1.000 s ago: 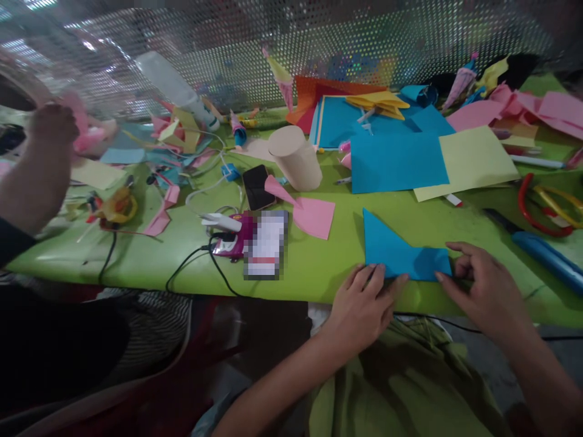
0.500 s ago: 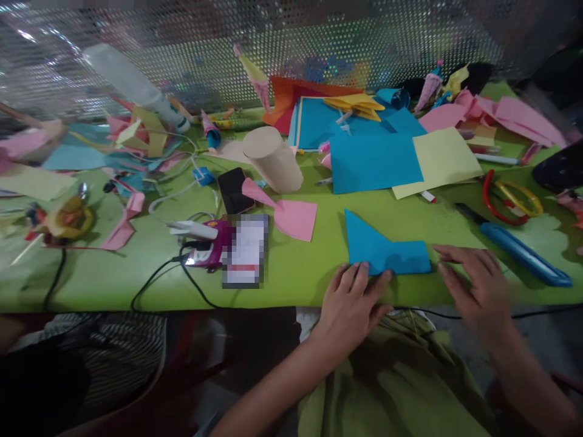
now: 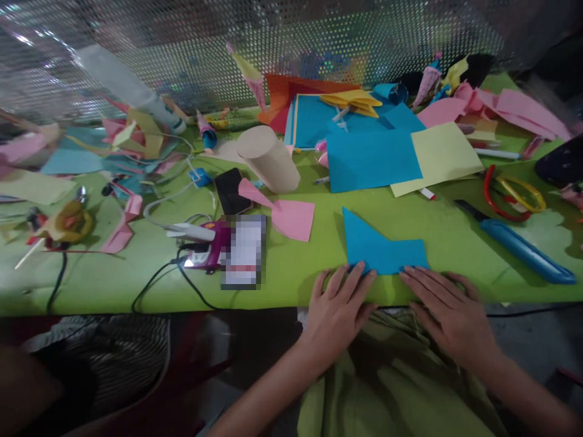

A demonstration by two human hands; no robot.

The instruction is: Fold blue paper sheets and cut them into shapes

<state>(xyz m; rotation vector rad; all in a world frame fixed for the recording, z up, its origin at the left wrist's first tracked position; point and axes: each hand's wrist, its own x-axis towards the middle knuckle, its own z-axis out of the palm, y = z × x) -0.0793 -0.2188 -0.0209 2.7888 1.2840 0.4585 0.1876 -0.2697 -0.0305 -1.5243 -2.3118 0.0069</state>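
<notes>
- At the near edge of the green table, centre of my clock, with twelve pointing away from the worker: the folded blue paper lies flat, a point rising at its eleven, a squared end at its three.
- Left hand: palm down, fingers slightly apart, fingertips on the paper's near edge toward seven. Pinching nothing.
- Right hand: palm down, fingertips on the same edge toward five. Likewise unclosed; the two hands well apart.
- Nine to ten o'clock: pink paper piece, its narrow end reaching a dark phone.
- Nine: blurred-out rectangular item beside a purple device with cords.
- Ten: beige cylinder.
- Twelve: blue sheet, overlapping a pale yellow sheet at one.
- Two: red loop handle and yellow loop handle, close together.
- Three: blue-handled cutter, dark end toward the worker's paper.
</notes>
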